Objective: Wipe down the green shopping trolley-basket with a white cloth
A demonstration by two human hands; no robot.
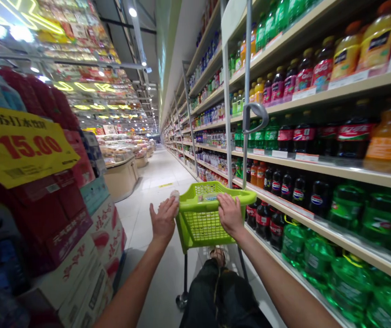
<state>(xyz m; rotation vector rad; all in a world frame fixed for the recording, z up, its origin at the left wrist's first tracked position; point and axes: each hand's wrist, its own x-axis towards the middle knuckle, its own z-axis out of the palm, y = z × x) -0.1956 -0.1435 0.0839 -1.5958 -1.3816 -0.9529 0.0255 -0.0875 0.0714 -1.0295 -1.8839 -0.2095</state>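
Note:
In front of me stands a lime-green shopping cart [204, 225] with a mesh basket. My right hand [230, 214] lies over the right part of its handle [195, 206], fingers curled onto the bar. At the cart's left corner, my left hand [164, 219] holds a small crumpled whitish wad [175, 196], perhaps a tissue, between its fingers and the corner. The left thumb sticks out to the side. Whether those fingers also grip the green rim cannot be made out. A clear strip with small print covers part of the handle.
Drink shelves [318, 159] run along the right, close to the cart. A grey metal pole with a loop handle [255, 118] stands before them. Stacked cartons [79, 269] with a yellow price sign [28, 143] line the left. The tiled aisle [163, 171] stretches ahead past display counters [122, 180].

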